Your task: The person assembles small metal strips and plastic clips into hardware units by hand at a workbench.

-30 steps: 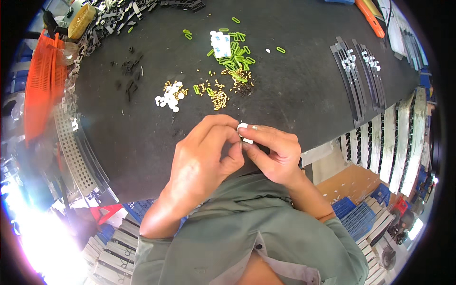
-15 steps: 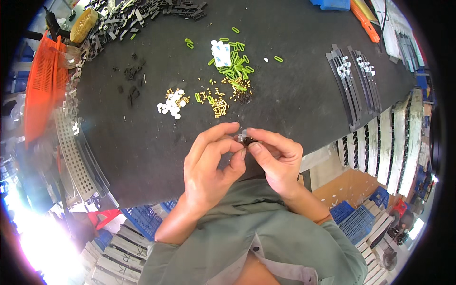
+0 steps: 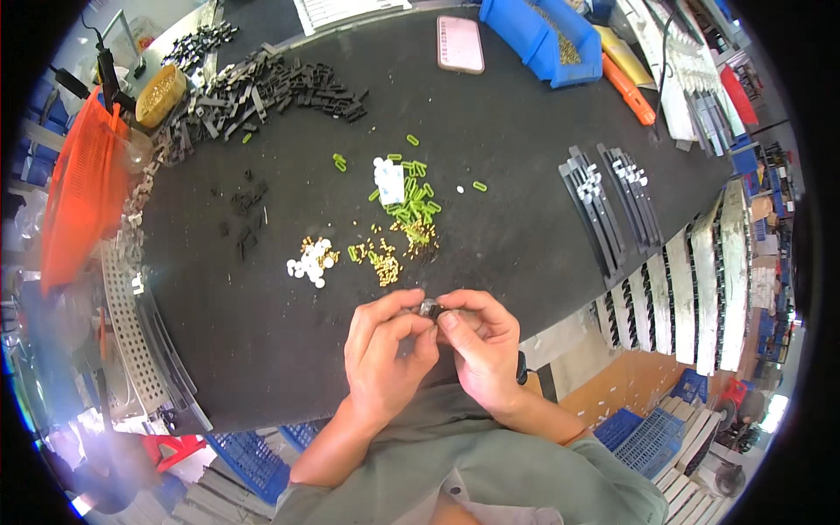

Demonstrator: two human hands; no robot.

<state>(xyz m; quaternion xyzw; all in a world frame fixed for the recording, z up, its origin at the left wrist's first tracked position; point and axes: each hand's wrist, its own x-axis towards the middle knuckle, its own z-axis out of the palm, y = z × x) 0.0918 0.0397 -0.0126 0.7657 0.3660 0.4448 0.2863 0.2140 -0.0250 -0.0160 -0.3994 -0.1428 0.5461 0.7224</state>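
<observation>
Over the near part of the black table, my left hand [image 3: 383,360] and my right hand [image 3: 486,352] meet with their fingertips closed on one small dark part [image 3: 430,309] with a greyish, shiny end. The fingers cover much of it, so its exact kind does not show. Just beyond the hands lie a heap of small brass-coloured pins [image 3: 385,266] and a pile of white round caps [image 3: 311,262] mixed with more pins. Farther off are green oblong rings [image 3: 411,210], with a white packet [image 3: 391,185] on them.
Black plastic pieces [image 3: 289,87] are heaped at the far left near a yellow bowl [image 3: 161,96] and an orange basket [image 3: 83,192]. A pink-edged phone [image 3: 460,44] and a blue bin [image 3: 547,44] lie far off. Dark strips with white clips [image 3: 604,206] lie right.
The view has tilted up, so the hands sit lower in the picture and the phone and more of the blue bin show. Both hands keep hold of the small dark part.
</observation>
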